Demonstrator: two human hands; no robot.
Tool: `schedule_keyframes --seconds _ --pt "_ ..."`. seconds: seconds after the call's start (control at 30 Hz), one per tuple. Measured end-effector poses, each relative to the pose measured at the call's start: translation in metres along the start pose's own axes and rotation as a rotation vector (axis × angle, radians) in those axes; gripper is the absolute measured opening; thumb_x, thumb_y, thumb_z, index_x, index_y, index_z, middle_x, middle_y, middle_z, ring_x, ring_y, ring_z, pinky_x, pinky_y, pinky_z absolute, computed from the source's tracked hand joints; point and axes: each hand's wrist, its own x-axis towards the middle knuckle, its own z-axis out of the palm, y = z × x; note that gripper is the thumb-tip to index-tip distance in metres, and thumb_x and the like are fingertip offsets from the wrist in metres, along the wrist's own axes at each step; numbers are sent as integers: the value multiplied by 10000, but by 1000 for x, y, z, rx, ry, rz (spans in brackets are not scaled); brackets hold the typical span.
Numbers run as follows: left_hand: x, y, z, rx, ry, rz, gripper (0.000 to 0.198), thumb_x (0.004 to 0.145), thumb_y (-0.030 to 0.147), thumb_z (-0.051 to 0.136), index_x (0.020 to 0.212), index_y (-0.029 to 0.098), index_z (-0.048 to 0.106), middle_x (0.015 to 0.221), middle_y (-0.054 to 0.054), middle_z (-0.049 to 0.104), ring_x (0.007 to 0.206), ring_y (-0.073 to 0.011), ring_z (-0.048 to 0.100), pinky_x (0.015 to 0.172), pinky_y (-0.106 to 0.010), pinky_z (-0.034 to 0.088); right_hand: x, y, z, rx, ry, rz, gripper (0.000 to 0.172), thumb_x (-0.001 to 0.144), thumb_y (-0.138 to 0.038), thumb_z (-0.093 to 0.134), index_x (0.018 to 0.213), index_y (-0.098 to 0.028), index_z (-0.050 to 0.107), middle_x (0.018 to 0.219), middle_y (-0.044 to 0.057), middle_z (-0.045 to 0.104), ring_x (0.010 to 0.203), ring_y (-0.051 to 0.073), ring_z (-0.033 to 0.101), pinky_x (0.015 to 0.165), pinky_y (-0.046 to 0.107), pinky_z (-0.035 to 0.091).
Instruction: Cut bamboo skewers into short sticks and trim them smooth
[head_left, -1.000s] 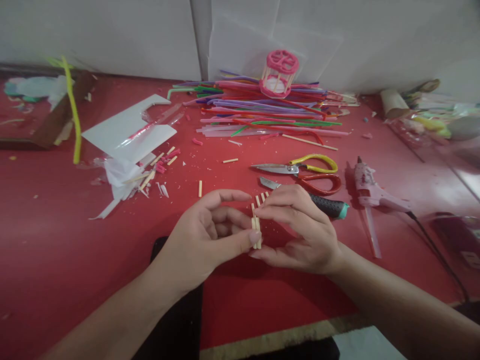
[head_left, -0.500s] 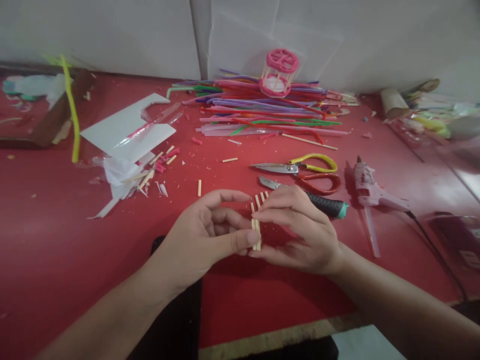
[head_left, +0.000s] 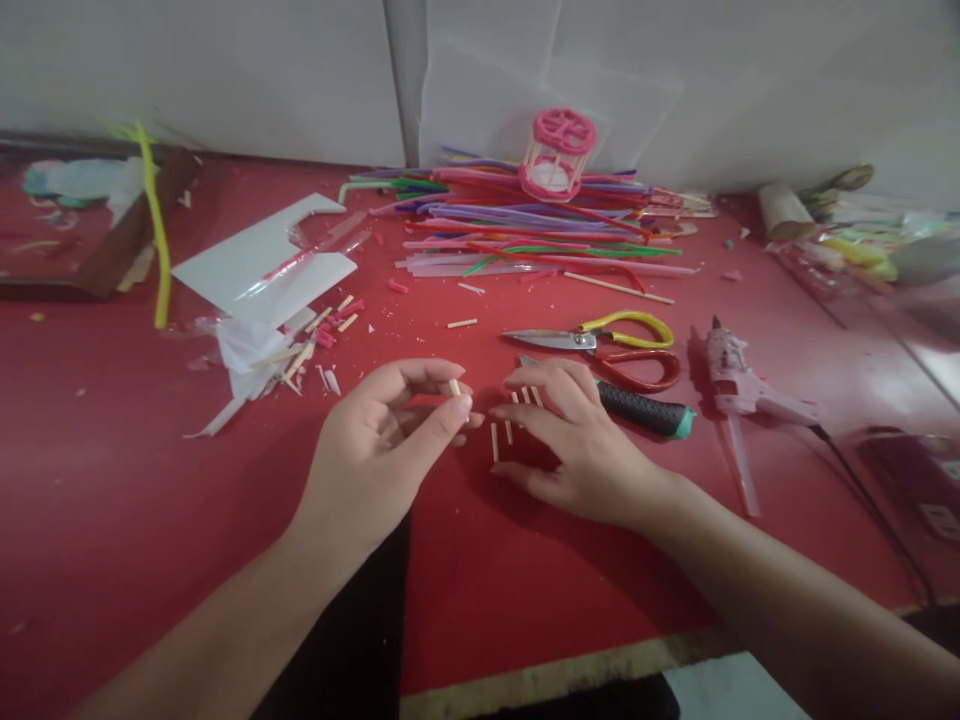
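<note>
A short pale wooden stick [head_left: 455,388] is pinched between the thumb and fingers of my left hand [head_left: 375,450], raised over the red table. My right hand [head_left: 581,435] spreads its fingers over a loose row of similar cut sticks. The nearest of these, a leftmost stick [head_left: 495,442], lies between my right thumb and index finger, with the thumb tip at its lower end. Another stick [head_left: 509,432] is beside it, and others show partly under the fingers. A utility knife [head_left: 641,408] with a black grip lies just beyond my right hand, its blade mostly covered.
Yellow-and-red-handled scissors [head_left: 592,342] lie behind the knife. On the right is a pink glue gun [head_left: 742,385] with its cord. Colourful pipe cleaners [head_left: 525,215] and a pink cage-like craft piece [head_left: 559,155] are at the back. White card [head_left: 255,260] and scraps [head_left: 244,350] lie left.
My hands have drawn apart, the left moving left and up with one stick. Two sticks were held side by side before; now one lies by the row under my right hand.
</note>
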Motion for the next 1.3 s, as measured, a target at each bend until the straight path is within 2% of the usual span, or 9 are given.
schedule_keyframes --seconds 0.13,0.27,0.33,0.5,0.67,0.8,0.9,1.07,1.3 --pt "-1 -3 0 32 -20 -11 267 746 316 809 966 211 700 822 -3 709 730 -132 690 695 -208 580 2 -1 -10 -49 -48 10 418 804 -380 700 1162 -179 621 1306 161 508 1217 333 449 1001 542 400" --pt "0 -8 0 31 -56 -4 192 761 323 796 879 200 709 811 -12 720 716 -141 678 692 -230 559 -6 18 -36 -218 28 195 303 861 -331 607 1135 -202 605 1106 111 628 1058 298 570 930 508 443" --pt "0 -10 0 37 -61 14 155 793 324 768 873 205 710 822 -14 723 728 -140 666 689 -227 545 -15 31 -45 -309 -35 283 315 832 -273 589 1135 -190 593 1059 112 646 1045 325 585 893 513 460" --pt "-4 -8 3 20 -115 50 120 881 319 668 913 205 689 827 -21 708 647 -120 626 585 -209 514 -26 46 -47 -367 -200 257 382 735 -138 541 1112 -179 593 989 87 644 970 288 623 825 439 492" --pt "-7 -3 8 8 -89 13 98 870 287 667 883 191 653 751 -2 698 538 -102 600 558 -223 515 -16 36 -39 -340 -40 331 228 712 -189 576 940 -194 592 911 65 606 827 244 623 708 371 501" --pt "-7 -3 8 -8 -105 -39 102 782 237 761 830 197 681 731 14 698 616 -116 648 637 -225 542 -8 20 -36 -251 204 240 312 717 -175 555 1029 -189 567 953 88 619 889 259 616 730 380 525" --pt "-6 -4 6 -13 -111 -21 54 802 236 737 820 208 694 673 21 690 608 -114 637 627 -218 528 -6 5 -30 -106 187 158 339 770 -175 559 1109 -181 563 956 81 646 878 228 633 759 354 540" --pt "-3 -6 1 69 -169 67 43 829 253 707 824 211 700 669 13 681 604 -130 627 614 -237 521 -8 -10 -18 23 223 50 457 918 -381 583 1299 -174 437 949 76 671 790 183 661 682 295 558" --pt "-4 -14 2 30 -176 138 150 752 103 720 827 232 729 826 3 752 776 -157 704 702 -227 561 -4 -13 -12 -35 206 -167 136 978 -260 475 1104 -220 509 889 61 647 770 164 653 651 288 545"
